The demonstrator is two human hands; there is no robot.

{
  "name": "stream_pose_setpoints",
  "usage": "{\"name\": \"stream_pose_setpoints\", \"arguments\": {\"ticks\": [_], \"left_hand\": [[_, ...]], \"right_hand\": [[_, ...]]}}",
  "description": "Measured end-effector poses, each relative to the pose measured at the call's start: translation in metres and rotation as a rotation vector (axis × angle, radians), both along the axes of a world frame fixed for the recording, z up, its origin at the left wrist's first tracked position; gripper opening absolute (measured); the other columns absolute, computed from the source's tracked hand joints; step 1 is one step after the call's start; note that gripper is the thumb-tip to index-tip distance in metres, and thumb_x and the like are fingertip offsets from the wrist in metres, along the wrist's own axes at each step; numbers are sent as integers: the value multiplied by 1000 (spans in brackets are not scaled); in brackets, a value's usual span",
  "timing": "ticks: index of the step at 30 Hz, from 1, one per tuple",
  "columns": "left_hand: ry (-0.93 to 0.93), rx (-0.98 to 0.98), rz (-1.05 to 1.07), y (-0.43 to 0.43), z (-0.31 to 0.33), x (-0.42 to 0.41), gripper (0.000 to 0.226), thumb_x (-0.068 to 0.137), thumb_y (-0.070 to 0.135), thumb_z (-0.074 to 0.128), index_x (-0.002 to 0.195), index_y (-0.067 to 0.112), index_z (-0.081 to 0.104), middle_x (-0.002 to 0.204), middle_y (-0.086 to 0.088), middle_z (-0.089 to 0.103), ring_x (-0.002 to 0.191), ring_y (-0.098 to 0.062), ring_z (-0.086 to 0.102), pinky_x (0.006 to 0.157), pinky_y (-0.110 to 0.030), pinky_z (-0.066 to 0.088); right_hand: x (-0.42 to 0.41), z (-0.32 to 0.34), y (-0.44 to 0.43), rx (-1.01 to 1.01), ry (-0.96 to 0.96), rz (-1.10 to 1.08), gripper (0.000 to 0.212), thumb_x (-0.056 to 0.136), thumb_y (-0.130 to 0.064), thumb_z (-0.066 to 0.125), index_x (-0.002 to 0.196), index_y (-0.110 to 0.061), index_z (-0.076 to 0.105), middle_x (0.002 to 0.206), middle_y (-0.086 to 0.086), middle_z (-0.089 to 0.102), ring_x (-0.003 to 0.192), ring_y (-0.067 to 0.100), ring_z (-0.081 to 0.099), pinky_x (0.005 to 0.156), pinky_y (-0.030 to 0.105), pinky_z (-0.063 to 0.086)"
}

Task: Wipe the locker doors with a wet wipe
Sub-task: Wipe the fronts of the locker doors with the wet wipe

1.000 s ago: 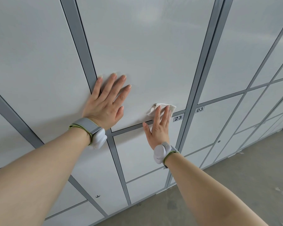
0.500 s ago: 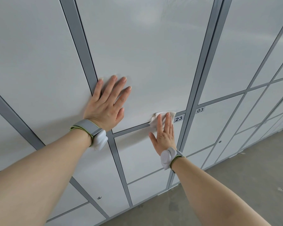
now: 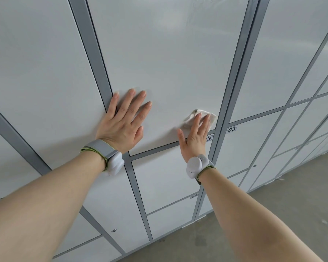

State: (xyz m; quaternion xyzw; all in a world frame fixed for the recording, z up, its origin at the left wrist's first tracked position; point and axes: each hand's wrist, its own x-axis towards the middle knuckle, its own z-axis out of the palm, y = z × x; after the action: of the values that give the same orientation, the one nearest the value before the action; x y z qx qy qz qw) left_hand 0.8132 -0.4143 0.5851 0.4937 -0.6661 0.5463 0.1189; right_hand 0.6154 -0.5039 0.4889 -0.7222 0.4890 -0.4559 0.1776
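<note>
Under the right hand (image 3: 194, 140), much of the wet wipe (image 3: 190, 119).

Your left hand (image 3: 121, 123) on the locker door (image 3: 169, 63) at its left edge, your right hand (image 3: 194, 137) pressing the wipe (image 3: 193, 118) onto that door's lower right corner, post (image 3: 233, 82) just right of the wipe, floor (image 3: 273, 224) below.

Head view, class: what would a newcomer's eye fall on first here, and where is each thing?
A large pale locker door fills the centre of the picture. The left hand lies flat on it, fingers spread, by the door's left edge. The right hand presses a white wet wipe against the door's lower right corner.
</note>
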Motion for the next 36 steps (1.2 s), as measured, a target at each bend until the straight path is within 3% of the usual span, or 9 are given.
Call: {"name": "stream_pose_setpoints", "arguments": {"ticks": [4, 10, 17, 22, 26, 32, 36], "left_hand": [[4, 4, 5, 1, 0, 0, 59, 87, 25, 40, 144, 11, 38, 152, -12, 26, 140, -35, 20, 117, -50, -2], [14, 14, 13, 0, 0, 0, 61, 86, 26, 43, 145, 11, 36, 153, -12, 24, 146, -31, 3, 117, -50, -3], [20, 21, 10, 1, 0, 0, 62, 86, 26, 45, 145, 11, 35, 153, -12, 22, 146, -25, -4, 117, -49, -5], [19, 24, 4, 1, 0, 0, 61, 85, 25, 45, 144, 11, 37, 152, -13, 26, 144, -32, 9, 117, -49, -4], [27, 20, 16, 2, 0, 0, 61, 85, 25, 45, 145, 12, 37, 153, -12, 22, 147, -26, -3, 117, -49, -4], [16, 8, -9, 1, 1, 0, 59, 85, 24, 44, 143, 10, 42, 152, -12, 26, 140, -34, 18, 117, -50, 0], [19, 20, -10, 2, 1, -1, 60, 85, 24, 45, 143, 10, 41, 152, -12, 25, 141, -34, 18, 117, -50, 1]], "right_hand": [[6, -12, 10, -150, 110, 34, 80, 94, -59, 27, 152, -8, 7, 156, 27, -2, 145, 38, -8, 119, 46, 3], [11, -40, 28, -244, 323, 122, 73, 93, -50, 34, 152, -24, -2, 156, 21, -4, 145, 33, -9, 118, 45, 2], [-5, -62, 27, -188, 442, 166, 75, 92, -50, 28, 150, -32, -15, 156, 15, -6, 144, 24, -13, 117, 51, 10], [-16, -52, 22, 18, 355, 118, 74, 85, -57, 14, 147, -28, -16, 152, 5, -24, 143, 23, -21, 119, 48, 3], [-11, -28, 12, 2, 184, 55, 72, 89, -55, 21, 147, -24, -8, 158, 16, -12, 146, 28, -13, 120, 45, 3], [2, 9, 4, -33, 19, 31, 71, 89, -60, 21, 146, -28, -7, 159, 16, -9, 147, 28, -14, 115, 33, -4], [13, 18, 14, -105, 49, 49, 76, 89, -70, 12, 148, -24, -5, 159, 17, -7, 147, 30, -11, 117, 37, -1]]}}
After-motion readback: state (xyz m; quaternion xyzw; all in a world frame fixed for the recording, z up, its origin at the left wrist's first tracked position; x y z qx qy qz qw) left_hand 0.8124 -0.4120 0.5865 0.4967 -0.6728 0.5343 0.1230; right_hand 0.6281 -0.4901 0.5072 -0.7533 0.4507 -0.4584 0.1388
